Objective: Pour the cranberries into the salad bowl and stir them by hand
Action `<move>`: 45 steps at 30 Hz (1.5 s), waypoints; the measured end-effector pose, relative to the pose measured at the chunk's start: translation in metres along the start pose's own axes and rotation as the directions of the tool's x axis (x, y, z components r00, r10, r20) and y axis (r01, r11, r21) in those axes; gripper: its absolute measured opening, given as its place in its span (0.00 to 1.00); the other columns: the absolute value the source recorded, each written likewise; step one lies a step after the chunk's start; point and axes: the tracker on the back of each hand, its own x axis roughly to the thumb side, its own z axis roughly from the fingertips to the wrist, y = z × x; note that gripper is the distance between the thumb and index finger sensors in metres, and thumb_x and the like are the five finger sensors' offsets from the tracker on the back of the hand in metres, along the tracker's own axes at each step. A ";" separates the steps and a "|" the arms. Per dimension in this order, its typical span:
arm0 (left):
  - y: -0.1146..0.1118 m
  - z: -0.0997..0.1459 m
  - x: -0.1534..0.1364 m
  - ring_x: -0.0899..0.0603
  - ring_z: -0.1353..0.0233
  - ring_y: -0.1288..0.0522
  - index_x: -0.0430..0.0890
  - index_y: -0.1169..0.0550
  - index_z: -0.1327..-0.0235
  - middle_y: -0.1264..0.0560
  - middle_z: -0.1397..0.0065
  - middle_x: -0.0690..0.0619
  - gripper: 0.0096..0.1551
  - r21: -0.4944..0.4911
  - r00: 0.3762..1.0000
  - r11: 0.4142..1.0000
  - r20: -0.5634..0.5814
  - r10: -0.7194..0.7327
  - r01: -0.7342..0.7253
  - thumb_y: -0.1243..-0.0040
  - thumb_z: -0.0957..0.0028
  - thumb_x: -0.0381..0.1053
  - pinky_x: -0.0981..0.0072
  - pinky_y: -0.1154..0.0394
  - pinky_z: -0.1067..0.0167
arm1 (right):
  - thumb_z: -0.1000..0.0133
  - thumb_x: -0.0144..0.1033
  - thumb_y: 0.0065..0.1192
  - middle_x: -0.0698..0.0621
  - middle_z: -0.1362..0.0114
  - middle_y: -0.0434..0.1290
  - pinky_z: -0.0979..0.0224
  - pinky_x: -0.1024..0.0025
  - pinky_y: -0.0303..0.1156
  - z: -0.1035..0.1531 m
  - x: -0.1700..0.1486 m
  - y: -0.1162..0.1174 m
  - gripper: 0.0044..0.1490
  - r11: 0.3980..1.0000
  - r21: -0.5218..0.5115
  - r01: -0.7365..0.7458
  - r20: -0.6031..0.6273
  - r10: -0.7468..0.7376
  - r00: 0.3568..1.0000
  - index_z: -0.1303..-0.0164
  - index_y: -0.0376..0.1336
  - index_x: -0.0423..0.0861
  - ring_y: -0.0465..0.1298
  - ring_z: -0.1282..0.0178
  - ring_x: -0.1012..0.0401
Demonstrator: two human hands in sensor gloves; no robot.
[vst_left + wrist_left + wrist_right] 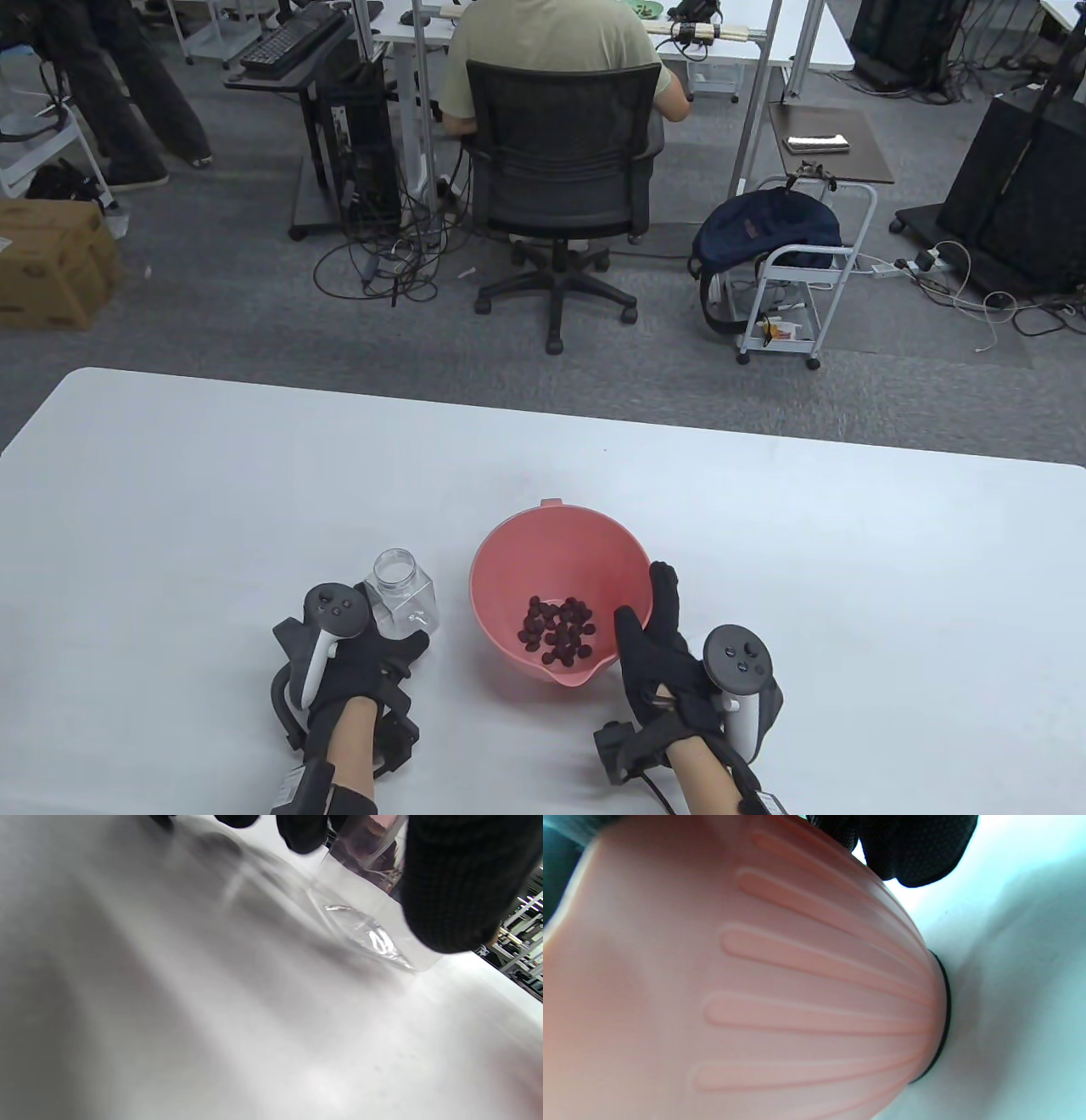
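Cranberries in the pink bowl, jar empty beside it

We see the cranberries [557, 632] heaped in the light, stiff salad bowl [509, 577], best steadied at its rim. Our right hand [657, 654] cups its right wall, fingers fairly straight. Left of the bowl, our left hand [356, 649] curls round the clear jar [405, 594], probably slippery. The bowl's base and jar's bottom are hidden.

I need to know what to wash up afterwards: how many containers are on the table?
2: a clear jar, empty and upright, gripped by the left hand; and the pink salad bowl holding the cranberries, to the jar's right.
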 end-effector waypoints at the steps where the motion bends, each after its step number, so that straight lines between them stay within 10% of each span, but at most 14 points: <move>1: 0.005 0.004 0.002 0.33 0.13 0.58 0.60 0.58 0.20 0.53 0.08 0.57 0.73 -0.019 1.000 1.000 0.016 0.020 -0.020 0.20 0.60 0.73 0.34 0.50 0.21 | 0.45 0.72 0.53 0.39 0.15 0.52 0.31 0.49 0.71 0.000 0.000 0.000 0.48 1.000 -0.002 -0.001 0.000 0.001 1.000 0.24 0.34 0.72 0.64 0.23 0.40; 8: 0.056 0.057 0.027 0.26 0.15 0.63 0.51 0.64 0.20 0.62 0.10 0.44 0.78 0.079 0.986 0.996 0.164 0.029 -0.043 0.23 0.57 0.76 0.33 0.48 0.22 | 0.45 0.72 0.54 0.40 0.15 0.54 0.31 0.49 0.72 0.000 0.001 0.000 0.47 1.000 -0.016 -0.020 -0.004 0.020 1.000 0.24 0.35 0.72 0.64 0.23 0.40; 16: 0.063 0.107 0.097 0.35 0.15 0.37 0.59 0.37 0.18 0.36 0.11 0.52 0.44 0.141 0.832 0.974 0.549 0.072 -0.177 0.34 0.42 0.73 0.45 0.35 0.22 | 0.45 0.73 0.54 0.40 0.15 0.54 0.32 0.49 0.72 0.000 0.000 0.000 0.48 1.000 -0.020 -0.018 -0.005 0.018 1.000 0.24 0.35 0.72 0.64 0.23 0.40; 28: -0.005 0.086 0.183 0.43 0.19 0.27 0.63 0.29 0.25 0.26 0.18 0.58 0.33 -0.021 0.771 0.991 0.630 -0.092 0.136 0.36 0.42 0.70 0.53 0.29 0.24 | 0.46 0.73 0.54 0.40 0.15 0.54 0.31 0.49 0.72 0.000 0.000 0.000 0.48 1.000 -0.010 -0.010 -0.010 0.010 1.000 0.24 0.35 0.72 0.64 0.23 0.40; 45: -0.045 0.042 0.200 0.47 0.15 0.31 0.68 0.30 0.25 0.28 0.15 0.64 0.31 -0.137 0.780 0.940 0.602 -0.172 0.313 0.37 0.42 0.68 0.52 0.32 0.20 | 0.46 0.74 0.53 0.40 0.15 0.54 0.31 0.49 0.72 0.000 0.000 0.000 0.48 1.000 -0.009 -0.007 -0.010 0.007 1.000 0.24 0.34 0.73 0.64 0.23 0.40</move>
